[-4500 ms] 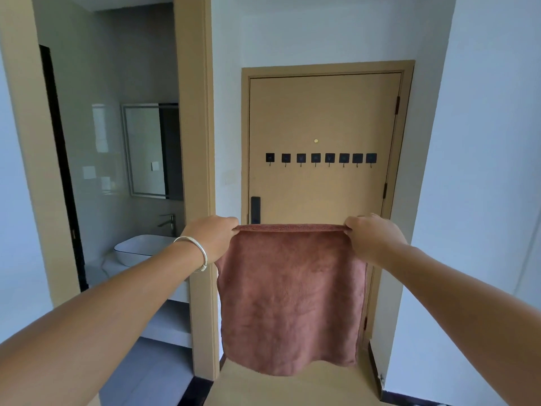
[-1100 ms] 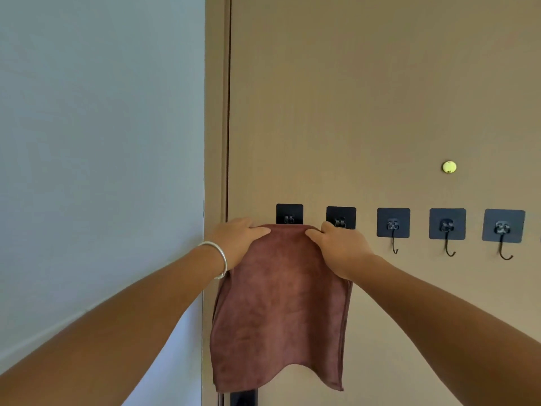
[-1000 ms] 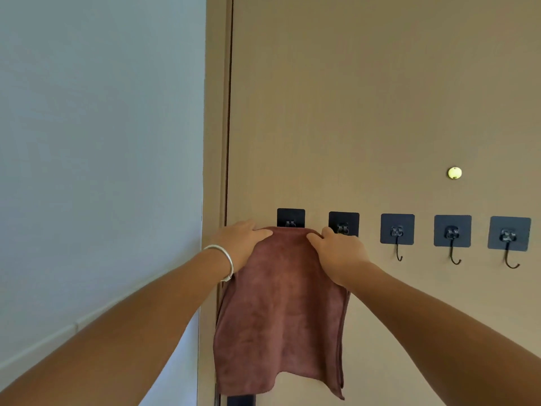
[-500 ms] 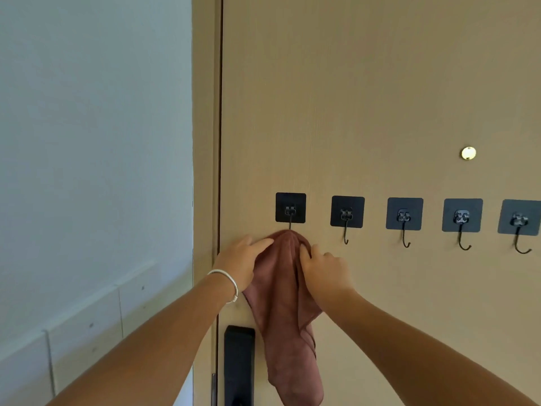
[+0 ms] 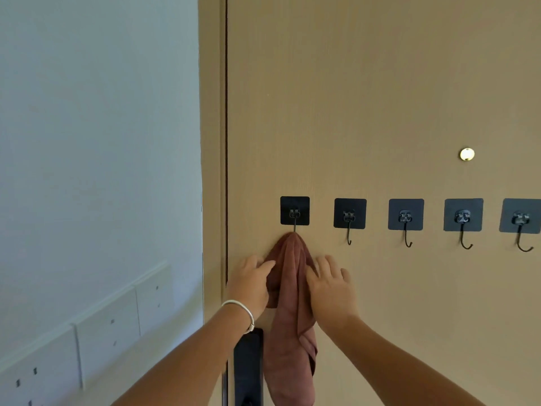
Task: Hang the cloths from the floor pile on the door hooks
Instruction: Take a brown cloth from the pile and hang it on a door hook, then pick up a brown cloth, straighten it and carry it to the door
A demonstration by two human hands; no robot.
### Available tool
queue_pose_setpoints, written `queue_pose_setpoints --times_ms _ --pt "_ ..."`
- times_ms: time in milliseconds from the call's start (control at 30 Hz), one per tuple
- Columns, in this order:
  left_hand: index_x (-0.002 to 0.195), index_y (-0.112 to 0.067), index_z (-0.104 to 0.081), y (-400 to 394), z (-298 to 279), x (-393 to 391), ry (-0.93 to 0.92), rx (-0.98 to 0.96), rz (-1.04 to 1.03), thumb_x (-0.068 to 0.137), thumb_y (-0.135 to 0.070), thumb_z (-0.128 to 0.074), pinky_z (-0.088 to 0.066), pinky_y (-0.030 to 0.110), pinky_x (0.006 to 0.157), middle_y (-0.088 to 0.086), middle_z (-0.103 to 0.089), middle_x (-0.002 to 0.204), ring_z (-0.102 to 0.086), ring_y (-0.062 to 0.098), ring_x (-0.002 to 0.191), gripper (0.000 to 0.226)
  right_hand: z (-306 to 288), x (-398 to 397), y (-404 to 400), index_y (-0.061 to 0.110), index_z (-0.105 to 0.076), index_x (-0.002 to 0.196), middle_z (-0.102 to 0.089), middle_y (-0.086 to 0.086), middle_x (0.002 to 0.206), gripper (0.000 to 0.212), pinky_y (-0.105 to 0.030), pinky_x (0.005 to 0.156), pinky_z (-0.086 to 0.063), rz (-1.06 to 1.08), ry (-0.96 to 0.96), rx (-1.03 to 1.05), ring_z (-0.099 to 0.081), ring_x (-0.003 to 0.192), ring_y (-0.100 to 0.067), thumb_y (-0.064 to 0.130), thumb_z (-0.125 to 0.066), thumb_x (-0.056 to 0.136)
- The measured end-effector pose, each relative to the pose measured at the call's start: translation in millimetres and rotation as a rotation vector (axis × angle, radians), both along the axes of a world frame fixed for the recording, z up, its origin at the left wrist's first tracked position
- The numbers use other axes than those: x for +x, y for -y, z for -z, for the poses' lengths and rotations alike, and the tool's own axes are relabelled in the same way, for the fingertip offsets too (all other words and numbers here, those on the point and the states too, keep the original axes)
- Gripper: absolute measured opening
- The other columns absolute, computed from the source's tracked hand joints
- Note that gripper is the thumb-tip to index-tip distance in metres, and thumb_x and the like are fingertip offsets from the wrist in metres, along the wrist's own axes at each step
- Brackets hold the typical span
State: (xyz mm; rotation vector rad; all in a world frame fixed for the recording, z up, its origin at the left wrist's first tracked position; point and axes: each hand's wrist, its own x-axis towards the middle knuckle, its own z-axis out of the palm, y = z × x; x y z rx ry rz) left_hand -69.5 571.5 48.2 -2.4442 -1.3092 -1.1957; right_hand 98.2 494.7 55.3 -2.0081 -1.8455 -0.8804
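Brown plush cloth (image 5: 292, 312), spread flat between both hands a second ago, now hangs bunched in a narrow fold from the leftmost hook (image 5: 294, 211). The left hand (image 5: 250, 284), with a silver bangle (image 5: 240, 313) at its wrist, rests loose fingers on the cloth's left edge; the right hand (image 5: 330, 284) lies released, fingers spread, beside its right edge. Behind, the smooth tan door (image 5: 380, 98) carries square black hook pads and a round brass peephole (image 5: 466, 154).

Reddish-brown cloth (image 5: 289, 303), black hooks (image 5: 349, 213), tan door (image 5: 366, 112)
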Motion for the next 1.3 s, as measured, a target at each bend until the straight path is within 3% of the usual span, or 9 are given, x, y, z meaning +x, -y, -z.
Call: queue_pose_setpoints --times_ms 100,200,400,500,700,800,900,1067,1300 --pt "0.14 -0.026 -0.046 6 4 -5 0.077 0.036 0.04 0.099 -0.025 -0.044 -0.044 0.02 0.088 -0.006 -0.055 0.127 -0.054 0.011 0.109 0.041 11 2 10 0.011 -0.047 0.139 -0.045 -0.015 0.144 0.058 -0.047 0.111 -0.032 -0.114 0.019 0.053 -0.035 0.138 -0.035 0.03 -0.061 0.087" --pt "0.148 -0.028 -0.027 7 17 0 0.027 -0.167 0.071 0.101 -0.029 -0.039 -0.043 0.024 0.096 -0.006 -0.041 0.144 -0.05 0.012 0.121 0.049 24 -4 8 0.01 -0.008 0.153 -0.013 -0.013 0.159 0.068 -0.042 0.12 -0.008 -0.141 -0.034 -0.108 -0.008 0.147 -0.029 0.035 -0.038 0.097" --pt "0.146 -0.044 -0.022 12 38 11 0.087 -0.494 0.205 0.097 -0.015 -0.039 -0.04 0.024 0.105 -0.008 -0.04 0.145 -0.05 0.009 0.121 0.059 43 -7 0 0.016 0.01 0.152 -0.001 -0.003 0.162 0.085 -0.037 0.119 -0.012 -0.136 -0.098 -0.358 -0.001 0.148 -0.022 0.047 -0.044 0.094" --pt "0.146 -0.044 -0.025 19 39 7 0.052 -0.57 0.211 0.098 -0.016 -0.037 -0.039 0.027 0.107 -0.009 -0.044 0.143 -0.049 0.009 0.124 0.057 50 4 5 0.018 0.005 0.153 -0.004 -0.001 0.161 0.081 -0.037 0.119 -0.012 -0.116 -0.109 -0.34 -0.001 0.148 -0.021 0.05 -0.042 0.095" --pt "0.148 -0.029 -0.028 72 28 8 0.16 -0.393 0.104 0.095 -0.018 -0.045 -0.032 0.021 0.101 -0.01 -0.03 0.152 -0.039 0.011 0.133 0.057 51 12 61 0.026 -0.026 0.148 -0.03 0.001 0.152 0.056 -0.034 0.116 -0.019 -0.154 -0.383 -0.103 -0.017 0.144 -0.019 0.026 -0.037 0.093" --pt "0.146 -0.027 -0.033 109 26 19 0.024 -0.18 0.081 0.095 -0.024 -0.048 -0.038 0.027 0.103 -0.01 -0.037 0.146 -0.042 0.011 0.128 0.054 57 19 100 0.028 -0.032 0.145 -0.033 0.001 0.151 0.054 -0.036 0.116 -0.018 -0.142 -0.468 -0.047 -0.02 0.143 -0.021 0.029 -0.046 0.093" --pt "0.146 -0.028 -0.034 143 40 30 -0.16 -0.05 0.02 0.094 -0.036 -0.047 -0.028 0.043 0.113 -0.005 -0.039 0.147 -0.029 0.017 0.138 0.054 74 32 139 0.029 -0.031 0.146 -0.03 0.0 0.152 0.057 -0.04 0.118 -0.014 -0.084 -0.504 -0.07 -0.015 0.145 -0.021 0.033 -0.05 0.092" --pt "0.147 -0.031 -0.032 189 77 57 -0.28 -0.136 0.072 0.092 -0.046 -0.048 -0.013 0.055 0.116 0.001 -0.03 0.153 -0.011 0.02 0.146 0.059 104 57 202 0.032 -0.03 0.146 -0.026 0.003 0.154 0.057 -0.041 0.119 -0.01 0.057 -0.583 -0.132 -0.009 0.146 -0.019 0.042 -0.049 0.093" --pt "0.146 -0.021 -0.037 228 122 105 -0.352 -0.323 0.387 0.089 -0.047 -0.045 -0.021 0.05 0.112 0.007 -0.035 0.15 -0.022 0.025 0.143 0.063 149 75 272 0.03 -0.034 0.145 -0.03 0.0 0.153 0.057 -0.04 0.119 -0.012 0.351 -0.714 -0.157 -0.013 0.145 -0.019 0.043 -0.052 0.092"
